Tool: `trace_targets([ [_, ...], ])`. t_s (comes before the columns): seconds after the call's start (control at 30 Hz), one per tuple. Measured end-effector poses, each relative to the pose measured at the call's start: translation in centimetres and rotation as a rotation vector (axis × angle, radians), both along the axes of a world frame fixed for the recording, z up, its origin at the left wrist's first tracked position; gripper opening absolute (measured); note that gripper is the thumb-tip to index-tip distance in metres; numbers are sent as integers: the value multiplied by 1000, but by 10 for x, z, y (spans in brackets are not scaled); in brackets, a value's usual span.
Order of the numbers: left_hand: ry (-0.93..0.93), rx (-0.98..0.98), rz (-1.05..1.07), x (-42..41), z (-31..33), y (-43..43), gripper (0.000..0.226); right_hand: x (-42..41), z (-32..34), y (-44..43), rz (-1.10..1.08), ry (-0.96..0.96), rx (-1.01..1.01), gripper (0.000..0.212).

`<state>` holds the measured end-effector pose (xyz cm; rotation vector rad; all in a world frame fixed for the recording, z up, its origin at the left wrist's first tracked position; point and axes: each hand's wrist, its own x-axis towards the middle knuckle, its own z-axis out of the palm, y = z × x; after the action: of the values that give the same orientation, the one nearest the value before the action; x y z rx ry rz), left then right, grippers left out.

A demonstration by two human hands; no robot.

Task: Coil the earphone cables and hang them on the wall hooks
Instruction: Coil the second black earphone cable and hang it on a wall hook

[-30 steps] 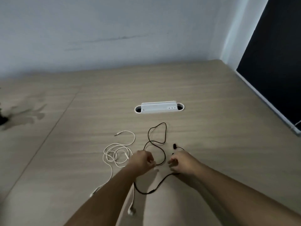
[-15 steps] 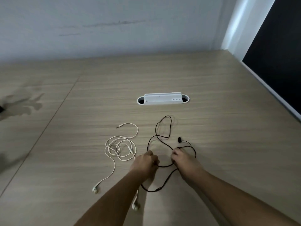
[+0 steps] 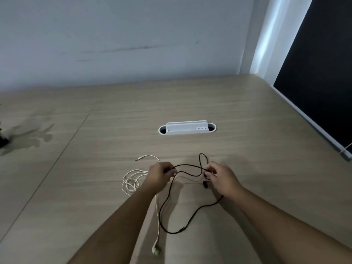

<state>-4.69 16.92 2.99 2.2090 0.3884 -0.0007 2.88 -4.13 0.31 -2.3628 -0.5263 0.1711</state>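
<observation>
**Both hands on the black earphones, white pair lying loose**

Closest to the camera, a white earbud (image 3: 155, 249) lies on the wooden table (image 3: 266, 159), its cable running up under the left forearm. Just beyond it, the black earphone cable (image 3: 172, 232) sags in a big loop onto the table between the two arms.

Further up, the left hand (image 3: 159, 177) is closed, pinching one part of the black cable, and the right hand (image 3: 221, 178) has its fingers pinched on another part, so the cable hangs in a slack strand between them (one small loop sticks up past the right hand). A black earbud (image 3: 205, 184) dangles just beside the right hand.

The white earphones (image 3: 131, 180) sit in a messy tangle left of the left hand, with the plug (image 3: 138, 159) poking out toward the far side.

Past all that there's a white cable slot (image 3: 187, 128) set into the table, then the pale wall (image 3: 133, 44), with a dark panel (image 3: 323, 73) on the right.
</observation>
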Motion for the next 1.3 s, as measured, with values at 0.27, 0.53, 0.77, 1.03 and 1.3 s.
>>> trace_targets([
  [0.27, 40, -536, -100, 15, 68, -25, 22, 26, 88, 18, -37, 23, 412, 9],
  [0.53, 151, -1026, -58, 30, 112, -44, 26, 38, 125, 23, 46, -68, 450, 14],
  [0.77, 101, -1246, -271, 41, 154, -38, 40, 42, 127, 20, 133, -7, 411, 26],
  [1.03, -539, -1493, 176, 85, 203, -7, 37, 26, 102, 5, 91, 265, 540, 22],
  [1.3, -483, -744, 208, 99, 161, -26, 31, 21, 138, -16, 323, 404, 336, 31],
])
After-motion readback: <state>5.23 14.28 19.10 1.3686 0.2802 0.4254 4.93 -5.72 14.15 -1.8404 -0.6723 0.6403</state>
